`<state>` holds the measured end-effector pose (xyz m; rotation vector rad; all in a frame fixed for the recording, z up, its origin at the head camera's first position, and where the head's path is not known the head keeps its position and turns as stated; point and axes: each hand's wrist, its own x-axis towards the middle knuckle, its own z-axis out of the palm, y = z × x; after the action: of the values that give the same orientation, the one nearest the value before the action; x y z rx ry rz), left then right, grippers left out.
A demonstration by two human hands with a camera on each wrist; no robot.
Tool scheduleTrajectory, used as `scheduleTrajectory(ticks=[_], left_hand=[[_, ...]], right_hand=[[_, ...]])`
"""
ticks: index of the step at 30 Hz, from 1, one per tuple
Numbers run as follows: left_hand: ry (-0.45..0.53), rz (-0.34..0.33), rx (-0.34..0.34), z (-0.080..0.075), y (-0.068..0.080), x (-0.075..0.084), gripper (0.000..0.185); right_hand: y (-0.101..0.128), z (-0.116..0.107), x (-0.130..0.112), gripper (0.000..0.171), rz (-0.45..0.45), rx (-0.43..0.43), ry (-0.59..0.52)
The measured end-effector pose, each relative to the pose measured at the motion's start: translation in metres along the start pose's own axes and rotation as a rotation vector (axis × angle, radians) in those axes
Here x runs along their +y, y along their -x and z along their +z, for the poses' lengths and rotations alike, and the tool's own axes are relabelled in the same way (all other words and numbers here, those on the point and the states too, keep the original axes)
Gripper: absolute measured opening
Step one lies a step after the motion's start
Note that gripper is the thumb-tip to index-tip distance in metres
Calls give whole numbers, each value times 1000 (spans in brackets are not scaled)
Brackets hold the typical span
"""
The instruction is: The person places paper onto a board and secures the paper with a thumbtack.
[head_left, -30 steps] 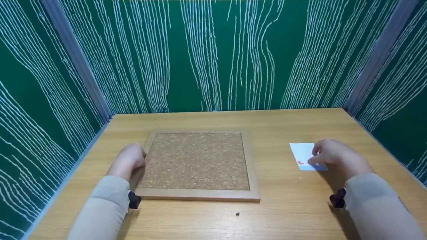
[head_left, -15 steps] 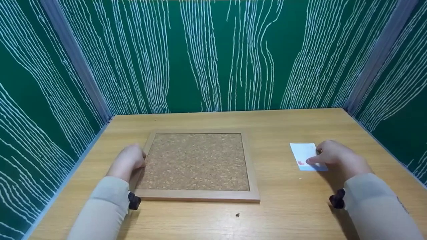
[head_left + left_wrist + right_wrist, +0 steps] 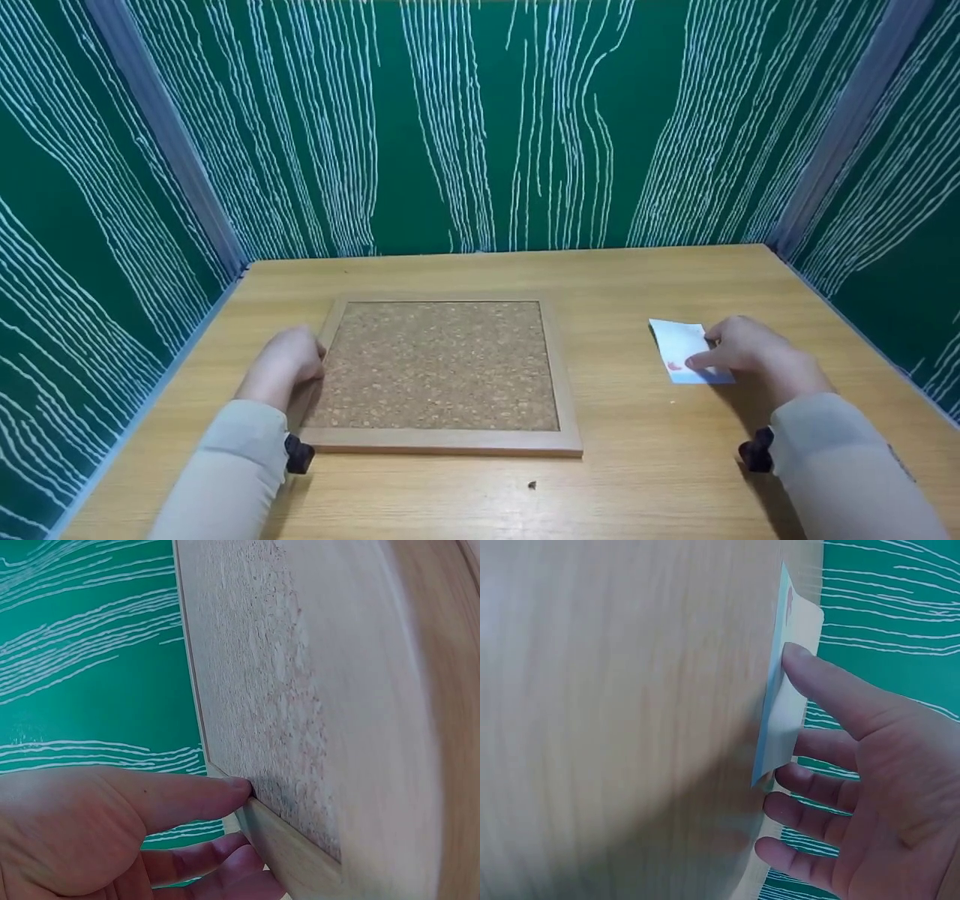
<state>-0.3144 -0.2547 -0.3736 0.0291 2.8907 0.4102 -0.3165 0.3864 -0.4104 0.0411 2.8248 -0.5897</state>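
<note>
Two hands worked the light wooden bench (image 3: 615, 465) at once, and both were mine. My left hand (image 3: 289, 360) rested at the left edge of the square cork board in its pale wood frame (image 3: 442, 365), thumb tip touching the frame's rim (image 3: 281, 840), the other fingers (image 3: 217, 870) loosely bent beneath and gripping nothing. My right hand (image 3: 742, 349) was at the small white paper card with a red mark (image 3: 679, 351), which lay on the bench well to the right of the board. The thumb (image 3: 832, 690) pressed on its upper face while the remaining fingers (image 3: 810, 802) sat spread under its raised near edge, so the card was lightly pinched and tilted off the wood. I judged the lift would go best with a gentle pinch close to the edge, the card kept flat to avoid creasing, and the left hand steadying the board against sliding.
</note>
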Motion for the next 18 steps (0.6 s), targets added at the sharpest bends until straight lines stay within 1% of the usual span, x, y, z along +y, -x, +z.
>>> scheduleTrajectory(ticks=[4, 10, 16, 18], left_hand=[[48, -30, -8, 1, 1, 1, 38], [64, -48, -6, 2, 0, 2, 38], [69, -41, -4, 3, 0, 1, 38], [68, -43, -7, 3, 0, 1, 38]], right_hand=[[-2, 0, -1, 92, -8, 1, 16], [1, 0, -3, 80, -18, 2, 19], [1, 1, -3, 90, -2, -7, -7], [1, 1, -3, 91, 1, -9, -13]])
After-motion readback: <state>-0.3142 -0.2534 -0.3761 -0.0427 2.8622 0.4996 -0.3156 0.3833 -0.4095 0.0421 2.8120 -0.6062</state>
